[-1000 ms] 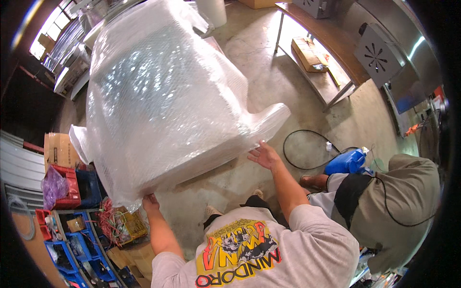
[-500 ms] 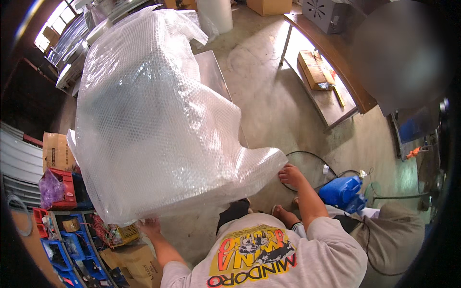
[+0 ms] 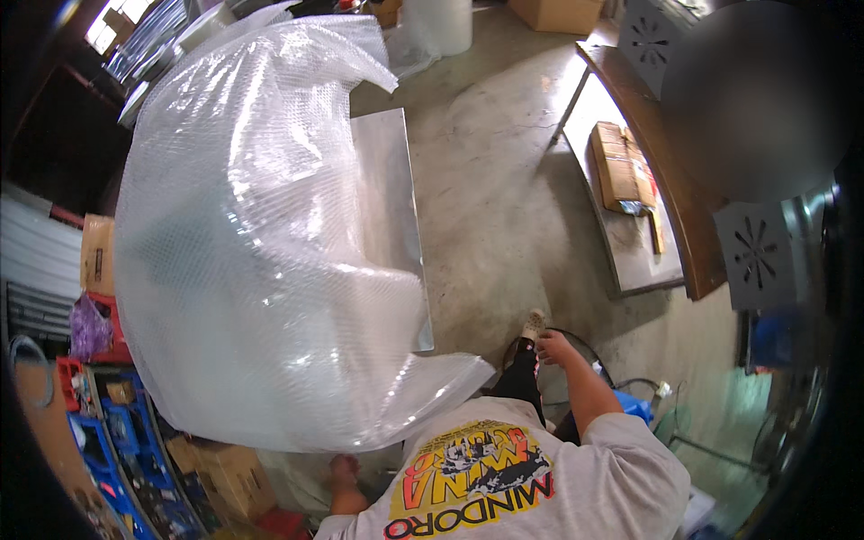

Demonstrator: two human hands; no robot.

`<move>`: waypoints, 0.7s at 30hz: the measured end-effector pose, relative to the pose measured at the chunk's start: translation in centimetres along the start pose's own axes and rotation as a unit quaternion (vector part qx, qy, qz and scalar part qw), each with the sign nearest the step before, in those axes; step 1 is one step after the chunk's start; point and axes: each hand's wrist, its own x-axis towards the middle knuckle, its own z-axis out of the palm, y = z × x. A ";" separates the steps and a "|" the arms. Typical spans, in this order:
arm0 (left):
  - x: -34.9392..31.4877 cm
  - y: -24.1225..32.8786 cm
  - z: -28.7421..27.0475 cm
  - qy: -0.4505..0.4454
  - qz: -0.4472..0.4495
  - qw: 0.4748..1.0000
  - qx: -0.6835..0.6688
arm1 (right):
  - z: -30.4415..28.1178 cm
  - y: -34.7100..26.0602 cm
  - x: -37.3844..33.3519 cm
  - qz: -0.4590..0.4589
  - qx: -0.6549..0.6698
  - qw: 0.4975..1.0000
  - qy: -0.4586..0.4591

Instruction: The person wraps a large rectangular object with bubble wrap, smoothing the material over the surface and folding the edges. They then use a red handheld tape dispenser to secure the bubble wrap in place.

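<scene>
A large clear sheet of bubble wrap (image 3: pixel 243 270) lies draped over a metal-topped table (image 3: pixel 396 198), whose right side shows bare. Whatever dark shape is beneath the sheet cannot be made out. My right hand (image 3: pixel 554 347) hangs to the right of the sheet's near corner, apart from it, fingers loosely bent with nothing seen in them. Just below the near edge of the wrap is my left hand (image 3: pixel 344 472). It is small and smeared, so its fingers do not show clearly.
On the left stand blue and red parts bins (image 3: pixel 103 441) and cardboard boxes (image 3: pixel 229 477). To the right, a wooden-topped bench (image 3: pixel 666 153) has a taped carton (image 3: pixel 621 166) on its lower shelf. A blue container (image 3: pixel 634 405) and a black cable lie on the floor near my right arm.
My right hand has come away from the wrap's corner, and my left hand has moved right and nearer my body. The near corner of the wrap has dropped, and the view has shifted.
</scene>
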 end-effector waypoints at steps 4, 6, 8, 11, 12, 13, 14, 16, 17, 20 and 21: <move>-6.1 -8.3 13.7 0.001 -0.039 0.982 0.187 | -6.3 -6.3 8.6 -0.109 -0.082 0.990 -0.017; -8.9 -10.2 20.9 -0.006 -0.050 0.966 0.254 | -10.5 -8.6 10.4 -0.109 0.022 0.989 -0.097; -10.8 -10.8 27.3 -0.015 -0.049 0.954 0.296 | -14.9 -11.8 10.9 -0.072 0.137 0.975 -0.158; -11.8 -10.5 35.7 -0.022 -0.032 0.945 0.324 | -20.3 -16.5 10.2 -0.019 0.233 0.963 -0.136; -11.5 -10.1 38.2 -0.024 -0.023 0.943 0.332 | -21.8 -18.9 10.4 -0.020 0.196 0.973 -0.117; -11.1 -9.8 40.6 -0.028 -0.015 0.940 0.340 | -23.5 -20.8 10.5 -0.027 0.164 0.980 -0.108; -10.6 -9.5 42.8 -0.034 -0.009 0.936 0.351 | -24.9 -22.7 10.6 -0.027 0.130 0.987 -0.089; -9.2 -8.5 46.8 -0.047 0.007 0.928 0.369 | -26.8 -27.3 11.3 -0.073 0.164 0.977 -0.117; -8.3 -8.0 48.9 -0.055 0.016 0.923 0.381 | -27.8 -29.8 11.7 -0.089 0.174 0.974 -0.112; -4.4 -4.8 54.7 -0.082 0.056 0.905 0.415 | -30.3 -38.4 13.6 -0.145 0.134 0.969 -0.151; -2.6 -2.9 56.9 -0.078 0.051 0.902 0.422 | -31.3 -42.7 14.7 -0.179 0.079 0.969 -0.148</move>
